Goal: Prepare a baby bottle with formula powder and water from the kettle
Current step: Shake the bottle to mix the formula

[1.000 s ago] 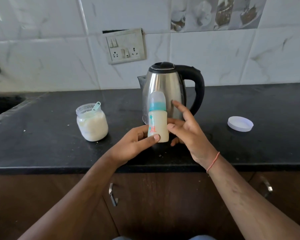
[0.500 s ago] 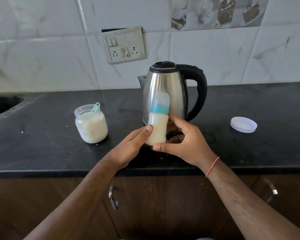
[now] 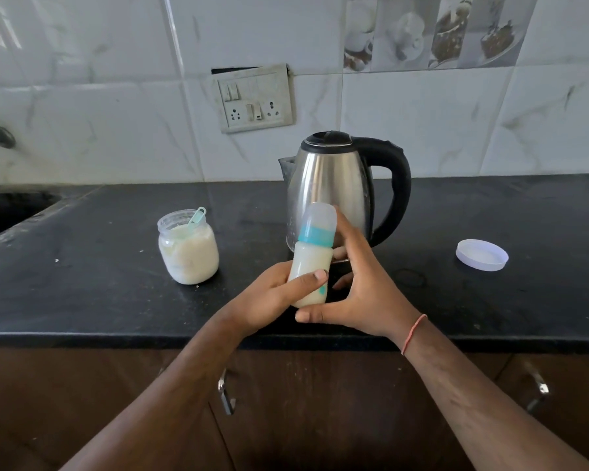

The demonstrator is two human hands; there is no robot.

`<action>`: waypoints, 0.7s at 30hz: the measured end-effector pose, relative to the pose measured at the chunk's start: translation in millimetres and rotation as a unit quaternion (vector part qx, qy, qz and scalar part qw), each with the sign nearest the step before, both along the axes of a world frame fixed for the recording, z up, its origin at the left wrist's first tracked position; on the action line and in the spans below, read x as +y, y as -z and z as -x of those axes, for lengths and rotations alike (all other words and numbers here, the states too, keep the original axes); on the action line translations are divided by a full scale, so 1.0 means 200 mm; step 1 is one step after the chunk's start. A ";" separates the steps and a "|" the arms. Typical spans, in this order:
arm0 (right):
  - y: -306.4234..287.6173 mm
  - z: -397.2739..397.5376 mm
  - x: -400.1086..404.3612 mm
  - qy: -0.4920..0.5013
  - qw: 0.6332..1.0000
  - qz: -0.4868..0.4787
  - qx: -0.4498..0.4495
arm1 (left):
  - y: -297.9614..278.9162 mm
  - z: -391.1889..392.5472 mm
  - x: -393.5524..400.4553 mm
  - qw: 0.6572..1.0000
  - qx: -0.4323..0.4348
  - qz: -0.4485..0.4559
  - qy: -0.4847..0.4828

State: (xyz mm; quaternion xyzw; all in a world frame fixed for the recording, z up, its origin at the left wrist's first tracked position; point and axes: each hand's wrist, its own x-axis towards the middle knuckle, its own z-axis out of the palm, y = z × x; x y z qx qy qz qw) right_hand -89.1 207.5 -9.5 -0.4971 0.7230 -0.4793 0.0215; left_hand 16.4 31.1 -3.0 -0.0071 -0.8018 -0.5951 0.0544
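The baby bottle (image 3: 311, 263) holds milky liquid and has a teal collar and a clear cap on. It tilts slightly right above the counter's front edge. My left hand (image 3: 269, 300) grips its lower body, thumb across the front. My right hand (image 3: 361, 294) cradles it from the right: the forefinger reaches up to the cap and the thumb lies under the base. Behind stands the steel kettle (image 3: 330, 185) with a black handle. The formula jar (image 3: 188, 254), open with a teal scoop inside, sits to the left.
The jar's white lid (image 3: 482, 254) lies upside down at the right on the black counter (image 3: 82, 294). A sink (image 3: 4, 212) is at the far left. A switch and socket plate (image 3: 254, 98) is on the tiled wall. Cabinet handles (image 3: 225, 392) hang below the counter.
The bottle has tilted from upright toward the right. My right hand has come in from beside it, thumb now under the base and forefinger up at the cap.
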 end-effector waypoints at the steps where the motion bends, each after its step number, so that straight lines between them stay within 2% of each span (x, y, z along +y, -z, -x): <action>1: 0.00 0.00 0.00 -0.016 1.000 -0.002 -0.023 | 0.00 0.00 0.00 1.000 -0.002 -0.002 0.004; 5: -0.01 0.02 0.02 -0.084 0.989 0.041 -0.116 | -0.01 0.01 0.01 1.000 0.009 0.017 0.008; 12: 0.00 0.02 0.01 -0.068 0.973 0.105 -0.196 | -0.04 0.00 0.04 0.999 -0.015 -0.016 -0.045; 16: 0.00 -0.01 0.01 -0.059 0.961 0.156 -0.221 | -0.03 0.00 0.04 0.998 -0.007 0.010 -0.063; 19: -0.04 -0.03 0.01 -0.023 0.913 0.271 -0.304 | -0.01 0.02 0.02 0.997 0.013 0.031 -0.068; 21: -0.05 -0.01 0.04 0.046 0.847 0.390 -0.358 | 0.00 0.04 0.00 0.996 0.019 0.036 -0.079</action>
